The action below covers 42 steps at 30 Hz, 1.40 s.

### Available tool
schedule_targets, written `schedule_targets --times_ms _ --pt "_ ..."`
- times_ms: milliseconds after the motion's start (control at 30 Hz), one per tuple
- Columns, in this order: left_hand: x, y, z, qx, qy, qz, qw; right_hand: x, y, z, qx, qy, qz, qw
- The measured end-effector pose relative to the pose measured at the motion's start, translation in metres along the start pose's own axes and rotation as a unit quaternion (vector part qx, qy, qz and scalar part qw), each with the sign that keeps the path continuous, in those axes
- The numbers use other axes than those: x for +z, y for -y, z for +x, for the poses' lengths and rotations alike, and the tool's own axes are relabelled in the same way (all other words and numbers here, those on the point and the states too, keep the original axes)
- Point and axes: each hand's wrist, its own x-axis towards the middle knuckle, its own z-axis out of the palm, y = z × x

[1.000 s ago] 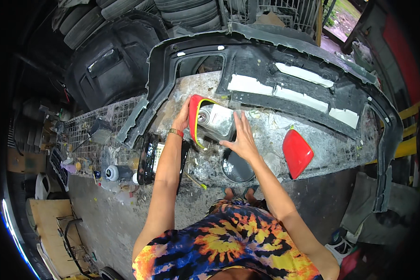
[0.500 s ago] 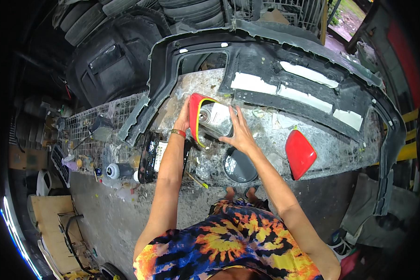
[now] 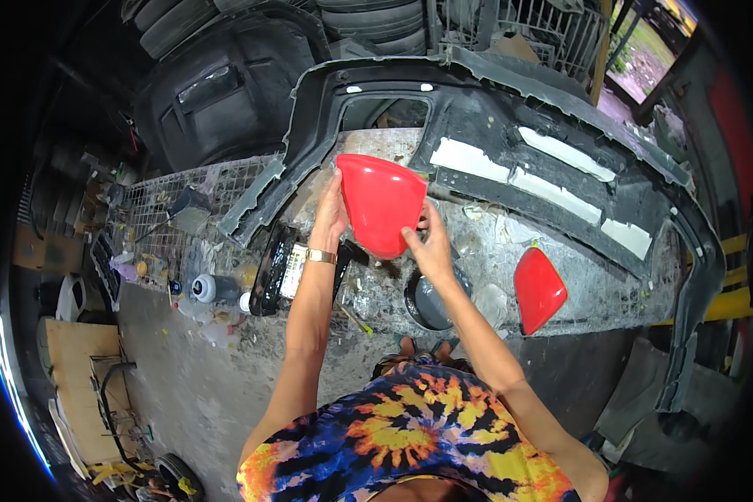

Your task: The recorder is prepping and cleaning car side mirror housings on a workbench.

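A glossy red shell, shaped like a car mirror cover (image 3: 383,201), is held up over the workbench with its smooth outer face toward me. My left hand (image 3: 332,209) grips its left edge, fingers mostly hidden behind it. At its lower right edge, my right hand (image 3: 431,251) has the thumb on the red face and fingers curled round the back. A second red cover (image 3: 540,289) lies on the bench to the right. Below my right hand sits a round dark basin (image 3: 435,299), partly covered by my forearm.
A large black car bumper (image 3: 443,184) with white patches arches across the back and right of the bench. Left of my arm are a glossy black part (image 3: 269,272), a bottle (image 3: 213,289) and a wire grid (image 3: 155,217). Stacked tyres (image 3: 368,29) stand behind.
The held red cover has been turned: its yellow-rimmed open side showed before, and now its outer face does. My right hand has shifted from inside the opening to the lower right edge.
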Motion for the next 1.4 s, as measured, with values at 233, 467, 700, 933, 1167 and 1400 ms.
schedule_targets --times_ms 233,467,700,933,1167,1400 --pt "0.044 -0.016 -0.049 0.038 0.057 -0.053 0.996 -0.052 0.029 0.05 0.019 0.0 0.129 0.991" --pt "0.059 0.009 -0.079 0.04 0.055 -0.015 0.998 -0.087 0.028 0.093 0.059 0.101 0.179 0.977" --pt "0.041 0.035 -0.096 -0.007 0.028 0.041 0.999 -0.087 -0.015 0.095 0.052 0.163 0.153 0.973" --pt "0.036 0.038 -0.108 0.025 0.037 0.065 0.997 -0.084 -0.02 0.086 0.084 0.169 0.129 0.973" --pt "0.052 0.028 -0.13 0.068 0.037 0.059 0.995 -0.079 0.024 0.099 -0.003 0.196 0.111 0.974" --pt "0.071 0.056 -0.14 0.102 -0.008 -0.003 0.995 -0.066 0.051 0.121 -0.001 0.253 0.071 0.965"
